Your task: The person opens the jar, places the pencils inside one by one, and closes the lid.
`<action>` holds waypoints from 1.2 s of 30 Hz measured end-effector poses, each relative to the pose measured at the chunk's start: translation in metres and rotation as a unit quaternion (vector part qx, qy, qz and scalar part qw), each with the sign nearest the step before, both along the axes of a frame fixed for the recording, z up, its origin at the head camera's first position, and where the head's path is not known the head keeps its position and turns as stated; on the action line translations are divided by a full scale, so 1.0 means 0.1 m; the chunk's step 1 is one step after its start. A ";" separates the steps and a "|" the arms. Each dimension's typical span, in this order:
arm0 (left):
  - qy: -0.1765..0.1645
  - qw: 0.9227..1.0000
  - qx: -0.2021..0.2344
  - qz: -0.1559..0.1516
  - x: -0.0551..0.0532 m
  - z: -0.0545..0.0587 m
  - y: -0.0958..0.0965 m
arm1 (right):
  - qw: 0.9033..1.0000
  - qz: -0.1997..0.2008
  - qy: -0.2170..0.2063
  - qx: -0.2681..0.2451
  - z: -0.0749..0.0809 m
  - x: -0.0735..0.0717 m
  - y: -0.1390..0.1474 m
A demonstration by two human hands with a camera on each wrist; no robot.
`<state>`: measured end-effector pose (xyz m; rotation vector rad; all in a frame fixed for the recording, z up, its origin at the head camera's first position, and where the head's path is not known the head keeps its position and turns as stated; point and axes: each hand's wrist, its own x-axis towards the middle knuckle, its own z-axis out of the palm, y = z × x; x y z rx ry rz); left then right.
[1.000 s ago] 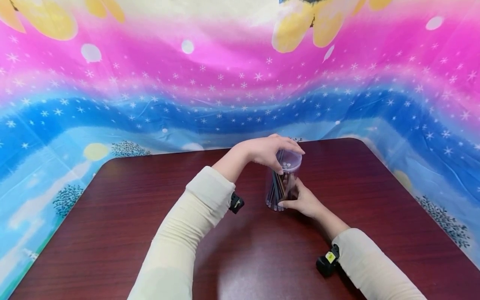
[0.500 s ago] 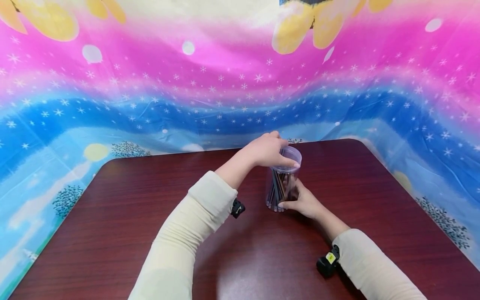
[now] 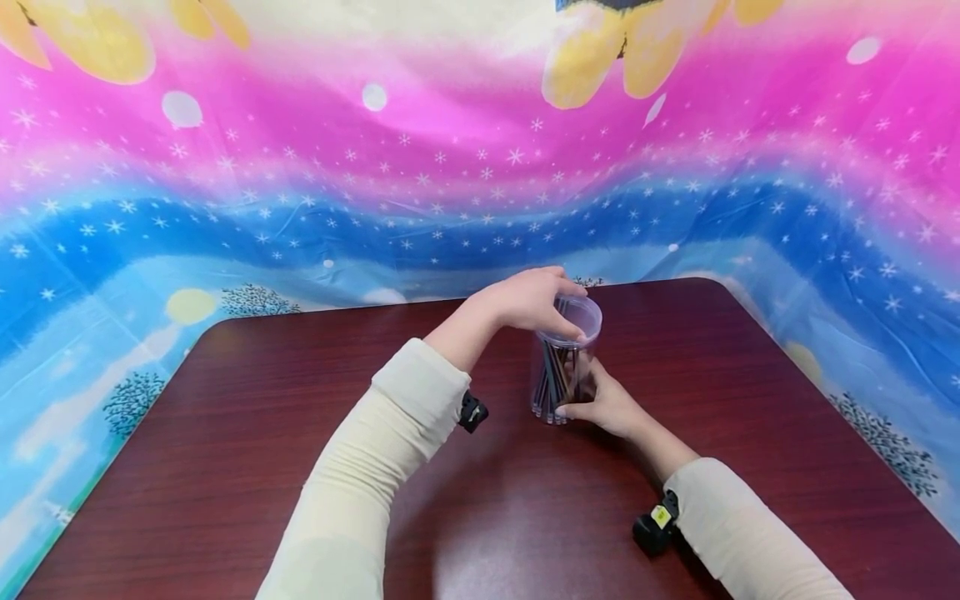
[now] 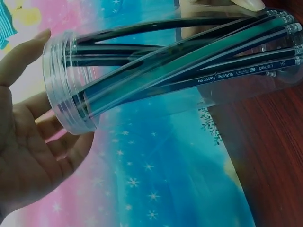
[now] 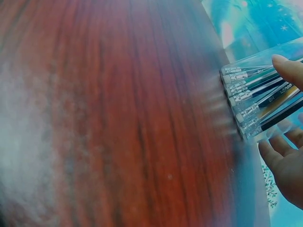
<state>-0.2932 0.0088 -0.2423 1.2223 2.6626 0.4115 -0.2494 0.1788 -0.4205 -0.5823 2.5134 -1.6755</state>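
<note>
A clear plastic jar (image 3: 544, 367) of pencils (image 4: 189, 66) stands upright on the table. The pencils lean inside, eraser ends down; a dark one reads HB in the left wrist view. My left hand (image 3: 521, 300) grips the clear ridged lid (image 4: 59, 90) at the top, thumb on one side and fingers round the other. Low on the jar, my right hand (image 3: 611, 402) holds the wall between thumb and fingers. In the right wrist view, its thumb lies across the clear wall near the metal-ringed eraser ends (image 5: 244, 97). Part of the far fingers is hidden behind the jar.
The dark red wood-grain table (image 3: 285, 433) has rounded far corners. A bright printed cloth (image 3: 420, 192) hangs around its back and sides. A black wrist camera (image 3: 652, 529) sits by the right cuff, another (image 3: 472, 411) by the left.
My left hand has turned about the lid, its thumb swinging right along the near rim, then partly back left. My right hand and the jar stay in place.
</note>
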 end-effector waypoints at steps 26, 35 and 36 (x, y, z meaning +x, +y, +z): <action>-0.209 0.950 0.211 -0.093 -0.21 -0.25 -0.20 | 1.000 0.006 -0.005 -0.010 -0.04 -0.02 -0.02; -0.178 0.934 0.309 0.000 -0.17 -0.34 -0.42 | 0.999 -0.015 -0.024 0.025 -0.07 0.00 0.04; -0.170 0.934 0.313 0.012 -0.17 -0.36 -0.46 | 0.999 -0.015 -0.030 0.026 -0.06 0.00 0.05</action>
